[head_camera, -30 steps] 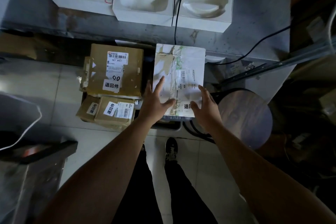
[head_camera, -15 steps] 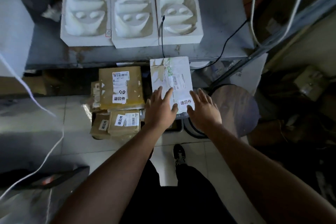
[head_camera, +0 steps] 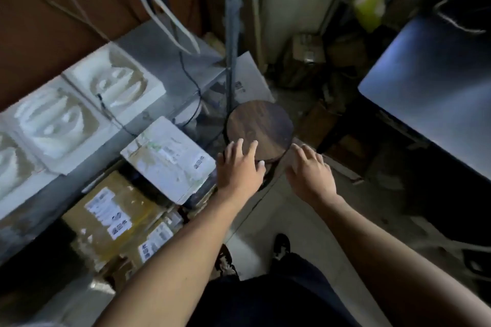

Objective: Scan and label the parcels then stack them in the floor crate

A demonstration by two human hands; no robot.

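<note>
White parcel (head_camera: pixel 170 159) lies flat on the stack, brown parcels (head_camera: pixel 111 218) near-left of it. Labels blurred, unreadable. Left hand (head_camera: pixel 239 167) and right hand (head_camera: pixel 309 170): fingers spread, empty, over round stool (head_camera: pixel 261 127).

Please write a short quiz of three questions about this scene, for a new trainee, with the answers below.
1. True or false: the left hand grips the white parcel.
2. Which thing do the left hand's fingertips overlap in the view? A) the round wooden stool B) a brown parcel C) a foam mould
3. How many parcels show a white label on top?

Key
1. False: both hands are open and hold nothing; the right hand is also free.
2. A
3. Three: the white one and two brown ones.
</note>
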